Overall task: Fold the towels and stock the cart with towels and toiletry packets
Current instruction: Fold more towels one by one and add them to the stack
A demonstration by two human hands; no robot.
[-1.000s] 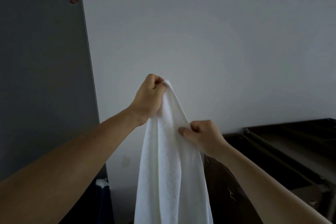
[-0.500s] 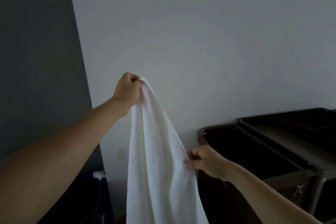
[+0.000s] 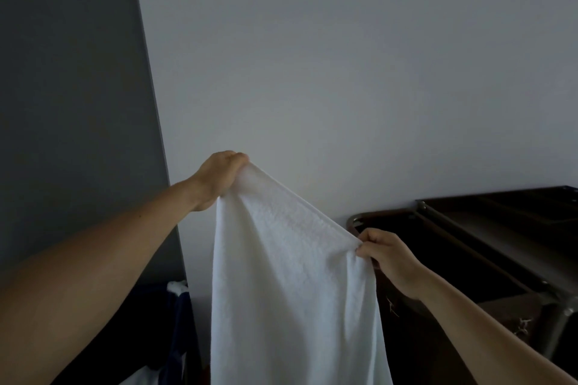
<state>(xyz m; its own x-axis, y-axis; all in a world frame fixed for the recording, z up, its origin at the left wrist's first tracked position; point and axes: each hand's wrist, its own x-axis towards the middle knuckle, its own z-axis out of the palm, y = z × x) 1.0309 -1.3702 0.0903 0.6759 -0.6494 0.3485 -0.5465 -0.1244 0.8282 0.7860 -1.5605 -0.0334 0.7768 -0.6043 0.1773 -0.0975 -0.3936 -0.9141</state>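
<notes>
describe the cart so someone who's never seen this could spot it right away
Start at the pale wall and go to its lower right. The cart stands there by it, just behind the right hand. It is the only dark, boxy thing with metal rails, unlike the white towel beside it.

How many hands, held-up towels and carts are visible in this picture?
Hands: 2, left hand and right hand
Held-up towels: 1, white towel
Carts: 1, dark cart
Total: 4
</notes>
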